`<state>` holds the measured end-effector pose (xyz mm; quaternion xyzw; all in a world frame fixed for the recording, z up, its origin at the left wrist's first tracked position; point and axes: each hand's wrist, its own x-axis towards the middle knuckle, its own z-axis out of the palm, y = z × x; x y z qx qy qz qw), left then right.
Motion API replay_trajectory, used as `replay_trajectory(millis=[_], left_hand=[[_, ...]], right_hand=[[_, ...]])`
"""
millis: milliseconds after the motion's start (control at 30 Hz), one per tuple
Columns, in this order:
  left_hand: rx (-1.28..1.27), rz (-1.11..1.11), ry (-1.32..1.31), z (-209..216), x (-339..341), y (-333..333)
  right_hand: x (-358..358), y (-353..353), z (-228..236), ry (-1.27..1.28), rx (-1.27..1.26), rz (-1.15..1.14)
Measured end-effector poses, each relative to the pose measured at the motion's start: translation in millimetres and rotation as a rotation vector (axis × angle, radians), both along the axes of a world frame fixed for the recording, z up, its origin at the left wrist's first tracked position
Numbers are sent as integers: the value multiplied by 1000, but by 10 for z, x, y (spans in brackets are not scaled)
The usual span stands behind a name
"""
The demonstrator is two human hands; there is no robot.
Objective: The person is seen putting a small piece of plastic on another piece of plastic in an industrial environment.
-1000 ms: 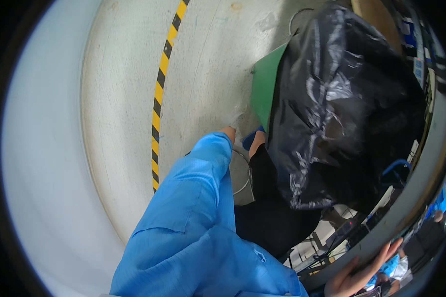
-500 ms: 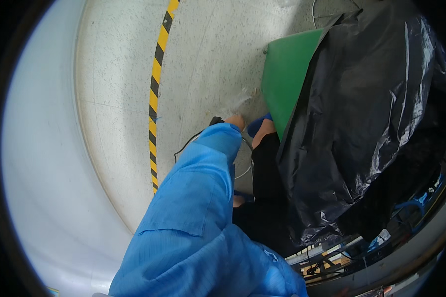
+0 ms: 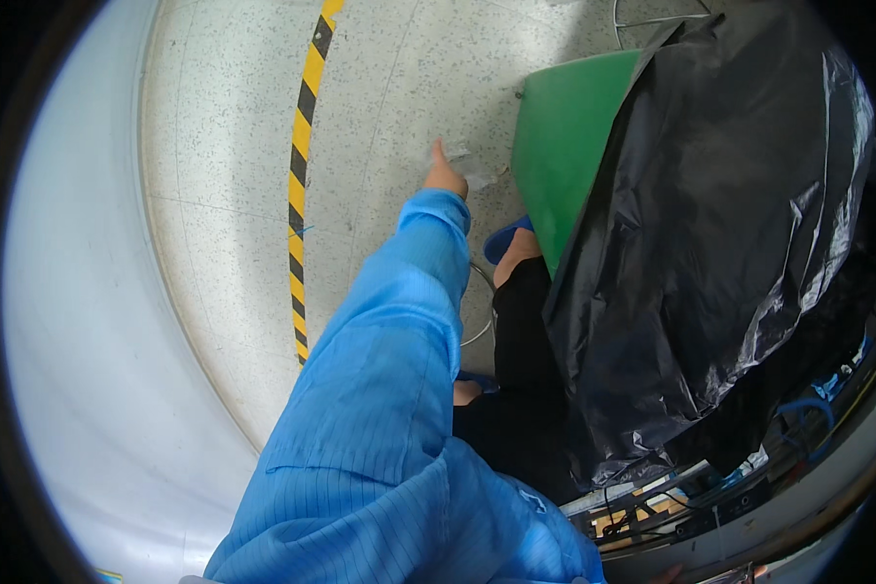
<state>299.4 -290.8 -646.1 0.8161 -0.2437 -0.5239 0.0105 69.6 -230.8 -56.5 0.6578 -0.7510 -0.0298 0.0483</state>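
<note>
My left hand reaches down toward the speckled floor at the end of a blue sleeve. Its fingers are closed on a crumpled scrap of clear plastic film, just left of a green bin. A large black plastic bag drapes over the bin's right side. My right hand is out of view.
A yellow-and-black striped line runs along the floor left of my arm. My feet in blue slippers stand by the bin, with a thin wire ring on the floor beside them. A cluttered shelf with cables sits at the lower right.
My left arm has stretched farther out with the clear scrap at its fingertips. More of the green bin shows from under the black bag as my view swings.
</note>
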Motion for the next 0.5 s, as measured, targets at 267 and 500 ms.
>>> replay_trajectory(millis=[267, 500], left_hand=[[-166, -140, -137, -580, 438, 564], [-399, 428, -105, -54, 1087, 696]], right_hand=[[0, 50, 8, -26, -3, -2], [81, 86, 96, -79, 32, 88]])
